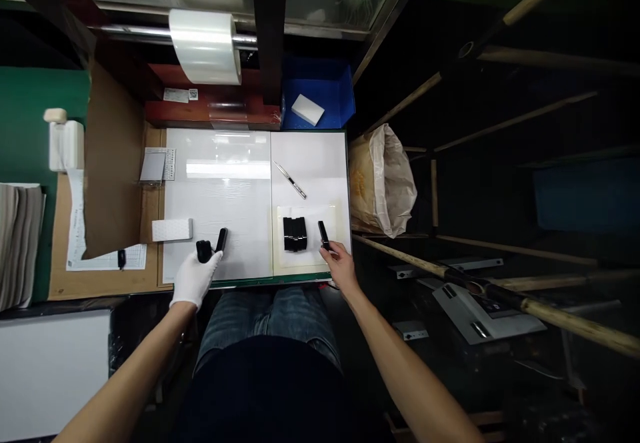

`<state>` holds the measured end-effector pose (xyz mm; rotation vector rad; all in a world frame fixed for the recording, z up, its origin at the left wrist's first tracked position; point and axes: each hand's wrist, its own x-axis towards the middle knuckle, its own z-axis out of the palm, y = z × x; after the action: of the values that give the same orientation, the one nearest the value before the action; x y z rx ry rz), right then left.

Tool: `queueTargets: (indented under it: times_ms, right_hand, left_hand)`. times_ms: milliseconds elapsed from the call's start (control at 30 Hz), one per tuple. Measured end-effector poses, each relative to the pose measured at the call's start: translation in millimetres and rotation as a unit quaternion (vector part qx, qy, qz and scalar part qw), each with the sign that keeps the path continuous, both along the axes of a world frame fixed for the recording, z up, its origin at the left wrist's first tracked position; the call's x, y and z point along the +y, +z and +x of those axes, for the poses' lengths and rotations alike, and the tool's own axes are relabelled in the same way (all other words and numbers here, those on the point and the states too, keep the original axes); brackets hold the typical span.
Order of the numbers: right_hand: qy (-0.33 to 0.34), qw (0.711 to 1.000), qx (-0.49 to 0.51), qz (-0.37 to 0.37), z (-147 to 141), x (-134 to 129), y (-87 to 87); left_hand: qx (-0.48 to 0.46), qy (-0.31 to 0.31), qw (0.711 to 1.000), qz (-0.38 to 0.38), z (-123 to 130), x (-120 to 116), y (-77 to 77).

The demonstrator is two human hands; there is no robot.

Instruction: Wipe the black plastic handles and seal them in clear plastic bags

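My left hand (194, 279), in a white glove, is closed around small black pieces (204, 251) at the lower left of the white work surface (220, 206); one black piece (221, 239) sticks up by its thumb and fingertips. My bare right hand (340, 264) pinches the lower end of a slim black piece (323, 232). Between the hands, nearer the right one, a row of similar black pieces (295, 233) lies side by side on a pale square sheet (285, 264). Above that row rests a silver craft knife (291, 180), lying diagonally.
A white block (172, 229) sits left of my left hand, beside an upright cardboard panel (113, 163). Behind are a film roll (205, 46) and a blue bin (337, 106). A paper-lined sack (387, 183) stands right of the table.
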<state>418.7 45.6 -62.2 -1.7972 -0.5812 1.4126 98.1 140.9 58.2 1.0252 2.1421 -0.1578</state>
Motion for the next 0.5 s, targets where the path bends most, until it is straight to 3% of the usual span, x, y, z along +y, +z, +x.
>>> queueTargets:
  times_ms: [100, 200, 333, 500]
  right_hand:
    - [0.019, 1.0, -0.02, 0.01, -14, -1, -33.7]
    - [0.03, 0.999, -0.021, 0.022, -26, -5, -50.2]
    - [0.027, 0.999, -0.016, 0.021, -33, -9, -58.1]
    - [0.016, 1.0, -0.019, 0.003, -33, -11, -54.5]
  left_hand:
    - [0.08, -0.076, 0.994, 0.004, -8, 8, -28.3]
    - [0.135, -0.143, 0.98, 0.014, -10, 9, -44.5]
    - [0.189, -0.206, 0.959, 0.04, -10, 7, -55.2]
    - [0.193, -0.269, 0.942, 0.049, -9, 9, -64.2]
